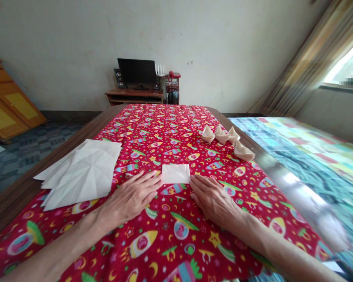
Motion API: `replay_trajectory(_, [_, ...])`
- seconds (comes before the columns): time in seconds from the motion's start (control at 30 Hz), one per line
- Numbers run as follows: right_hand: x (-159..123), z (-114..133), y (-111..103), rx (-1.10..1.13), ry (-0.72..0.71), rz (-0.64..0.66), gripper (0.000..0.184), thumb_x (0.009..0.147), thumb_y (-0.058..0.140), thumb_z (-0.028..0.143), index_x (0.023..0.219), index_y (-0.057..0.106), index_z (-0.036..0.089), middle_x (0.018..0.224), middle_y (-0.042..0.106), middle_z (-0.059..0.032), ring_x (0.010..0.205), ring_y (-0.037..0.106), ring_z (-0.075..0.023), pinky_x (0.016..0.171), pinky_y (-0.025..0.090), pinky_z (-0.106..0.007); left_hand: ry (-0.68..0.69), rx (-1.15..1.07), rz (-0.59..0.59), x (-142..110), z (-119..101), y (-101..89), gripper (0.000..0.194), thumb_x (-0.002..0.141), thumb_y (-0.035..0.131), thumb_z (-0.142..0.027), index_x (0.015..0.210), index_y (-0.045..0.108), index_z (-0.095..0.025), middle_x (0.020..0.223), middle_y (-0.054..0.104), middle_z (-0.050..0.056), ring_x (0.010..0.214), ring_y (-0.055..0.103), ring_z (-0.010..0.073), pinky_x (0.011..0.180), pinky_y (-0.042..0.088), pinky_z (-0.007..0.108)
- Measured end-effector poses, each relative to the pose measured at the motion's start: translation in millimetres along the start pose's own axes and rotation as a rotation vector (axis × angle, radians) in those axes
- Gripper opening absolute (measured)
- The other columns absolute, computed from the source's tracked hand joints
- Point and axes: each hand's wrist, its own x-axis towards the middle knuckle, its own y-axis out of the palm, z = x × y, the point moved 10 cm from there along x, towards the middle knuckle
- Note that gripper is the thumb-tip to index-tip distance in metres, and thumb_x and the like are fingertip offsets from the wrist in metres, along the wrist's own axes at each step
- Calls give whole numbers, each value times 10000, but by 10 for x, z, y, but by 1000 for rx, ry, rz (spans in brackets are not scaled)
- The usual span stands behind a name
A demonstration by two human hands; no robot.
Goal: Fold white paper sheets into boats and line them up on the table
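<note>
A small folded white paper rectangle [175, 173] lies flat on the red patterned cloth [176, 219], straight ahead of me. My left hand [137, 194] rests palm down with its fingers stretched out, the fingertips at the paper's left edge. On the other side, my right hand [210, 194] also lies flat, fingertips at the right edge. Neither hand grips anything. To the left is a fanned stack of creased white paper sheets [90, 172]. Several folded cream paper shapes [222, 136] with pointed tips stand at the right, beyond my right hand.
The cloth covers most of a dark wooden table [23, 182]. Past its far end are a monitor [137, 71] on a brown desk [135, 94] and a red telephone [174, 74]. A bed with a patchwork cover [282, 156] stands to the right, a wooden cabinet [13, 102] to the left.
</note>
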Motion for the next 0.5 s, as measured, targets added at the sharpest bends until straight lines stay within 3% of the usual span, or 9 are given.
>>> replay_trajectory(0.1, [54,-116,-22,118,55,-16,269,931,408,218,1065,626,134,1050,672,-126,994,614,-218,838,497,-348,-16,-38,-87,-3,7,-64,354,932,410,-256,1256,549,-223,1313,553,24,1245,478,182,1049,408,380])
replay_trajectory(0.2, [134,-438,14,227,254,-53,250,935,426,279,953,639,150,837,687,-75,753,629,-154,688,463,-258,-14,-67,-152,6,6,-89,332,920,432,-234,1205,594,-185,1272,588,42,1215,508,184,1035,434,363])
replay_trajectory(0.27, [191,-663,40,232,389,-103,283,910,470,369,965,631,144,825,682,-72,740,620,-154,676,428,-252,2,-72,-171,8,-4,-88,318,915,440,-224,1177,614,-178,1261,596,46,1209,514,188,1033,441,364])
replay_trajectory(0.4, [339,-865,346,366,548,78,249,843,533,399,782,634,179,691,641,-6,621,559,-115,573,347,-213,17,-47,-174,-3,-6,-73,321,920,435,-216,1188,605,-168,1265,593,51,1212,508,191,1037,441,369])
replay_trajectory(0.5, [369,-881,378,440,630,76,217,784,568,340,641,586,177,589,567,27,552,479,-96,529,303,-207,31,-34,-164,-9,-17,-58,329,922,433,-213,1207,590,-167,1271,588,50,1213,505,194,1039,439,377])
